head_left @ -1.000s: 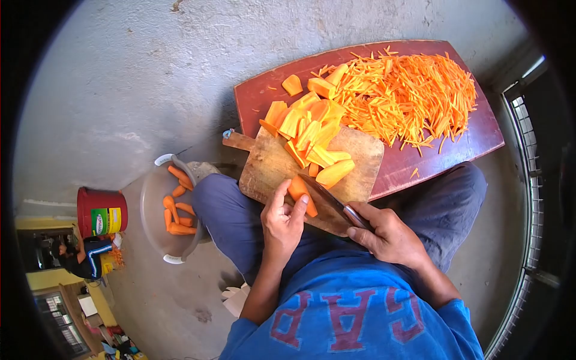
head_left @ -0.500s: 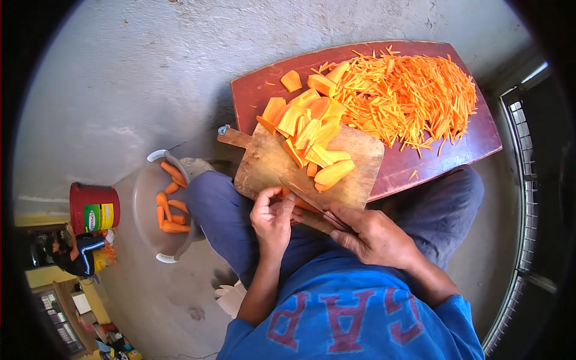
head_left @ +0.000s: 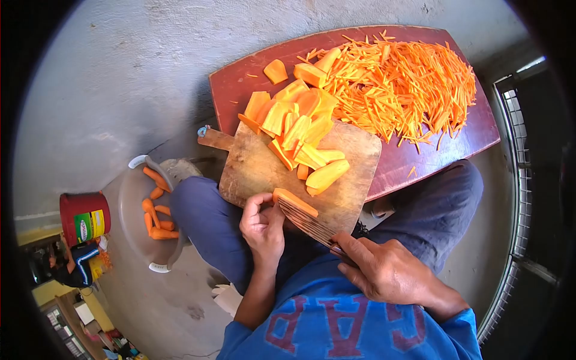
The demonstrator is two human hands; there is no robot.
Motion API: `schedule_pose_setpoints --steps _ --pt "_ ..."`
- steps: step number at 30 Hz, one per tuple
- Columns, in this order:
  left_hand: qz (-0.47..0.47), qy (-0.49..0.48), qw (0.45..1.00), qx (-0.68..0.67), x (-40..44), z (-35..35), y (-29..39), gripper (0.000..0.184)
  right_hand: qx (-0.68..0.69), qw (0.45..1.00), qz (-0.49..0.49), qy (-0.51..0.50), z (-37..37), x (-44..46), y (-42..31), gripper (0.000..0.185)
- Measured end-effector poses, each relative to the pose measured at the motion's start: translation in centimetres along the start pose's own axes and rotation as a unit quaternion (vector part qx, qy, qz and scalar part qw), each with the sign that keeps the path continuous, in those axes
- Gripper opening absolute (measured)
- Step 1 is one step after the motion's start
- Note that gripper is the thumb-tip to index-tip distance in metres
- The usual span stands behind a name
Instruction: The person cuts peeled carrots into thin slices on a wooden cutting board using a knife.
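Observation:
My right hand (head_left: 387, 270) is closed round the handle of a knife (head_left: 309, 225), whose blade points up and left. The blade lies along the near side of a carrot piece (head_left: 296, 202) at the lower edge of the wooden cutting board (head_left: 246, 171). My left hand (head_left: 264, 231) pinches that piece at its left end, close to the knife tip. Thick carrot slices (head_left: 309, 108) are heaped on the board's upper part. Beyond it, a large pile of shredded carrot (head_left: 414, 90) covers much of the red table (head_left: 240, 72).
A translucent tub (head_left: 135, 225) with several peeled carrots stands on the floor at the left. Past it is a red bucket (head_left: 84, 217). Another person (head_left: 78, 264) is at the far left. My bent knees flank the board. A metal grille (head_left: 521, 156) runs along the right.
The knife's broad side has turned toward the camera, and its blade has moved down and left along the carrot piece. The view has shifted, moving the board and tub leftward in frame.

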State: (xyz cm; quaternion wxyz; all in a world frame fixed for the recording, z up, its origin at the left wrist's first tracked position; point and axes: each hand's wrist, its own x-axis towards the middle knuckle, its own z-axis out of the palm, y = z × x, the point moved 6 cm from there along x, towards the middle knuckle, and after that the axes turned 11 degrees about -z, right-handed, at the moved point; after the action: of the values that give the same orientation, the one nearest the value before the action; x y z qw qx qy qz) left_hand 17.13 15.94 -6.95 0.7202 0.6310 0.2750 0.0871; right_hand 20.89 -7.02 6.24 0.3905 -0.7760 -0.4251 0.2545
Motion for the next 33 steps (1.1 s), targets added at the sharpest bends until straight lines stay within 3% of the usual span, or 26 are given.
schedule_pose_setpoints --steps 18,27,33 --pt "-0.035 0.015 0.999 -0.008 0.7 0.4 -0.1 0.02 0.074 0.992 0.091 -0.05 -0.9 3.2 0.3 0.05" --pt "-0.045 -0.02 0.999 -0.01 0.4 0.2 -0.3 0.026 0.076 0.996 0.047 -0.006 0.1 3.8 1.4 0.058" --pt "-0.047 -0.024 0.998 -0.023 0.4 0.3 -0.4 0.02 0.012 0.997 0.058 -0.049 2.7 5.5 3.8 0.058"
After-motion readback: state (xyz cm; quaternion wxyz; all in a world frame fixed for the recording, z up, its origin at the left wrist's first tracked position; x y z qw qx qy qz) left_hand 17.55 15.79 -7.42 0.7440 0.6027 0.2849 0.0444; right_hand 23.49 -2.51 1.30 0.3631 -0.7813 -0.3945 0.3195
